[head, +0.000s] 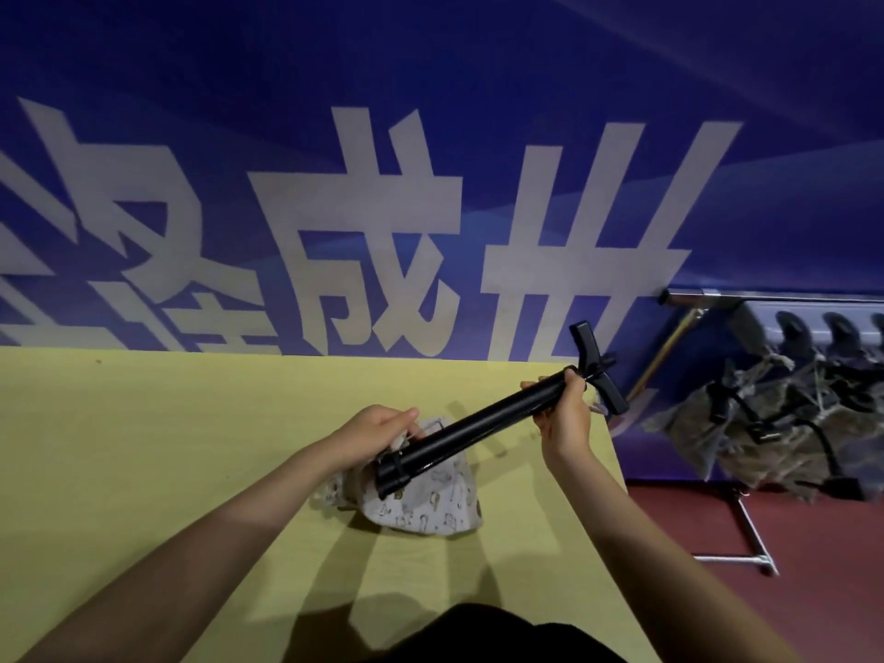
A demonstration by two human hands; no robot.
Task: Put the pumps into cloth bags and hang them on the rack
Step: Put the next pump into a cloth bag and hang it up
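A black hand pump (pixel 483 421) with a T-handle slants over the yellow table (pixel 143 447), handle end up at the right. My right hand (pixel 564 413) grips its barrel just below the handle. The pump's lower end sits at the mouth of a white patterned cloth bag (pixel 425 509) lying on the table. My left hand (pixel 378 435) pinches the bag's top edge beside the pump's lower end. At the right, a metal rack (pixel 765 299) with dark hooks carries several cloth bags (pixel 765 423) with pumps and black hoses showing.
A blue banner (pixel 430 184) with large white characters stands behind the table. The table's right edge runs close to my right forearm. Red floor (pixel 765 567) and the rack's metal base frame (pixel 751 533) lie to the right.
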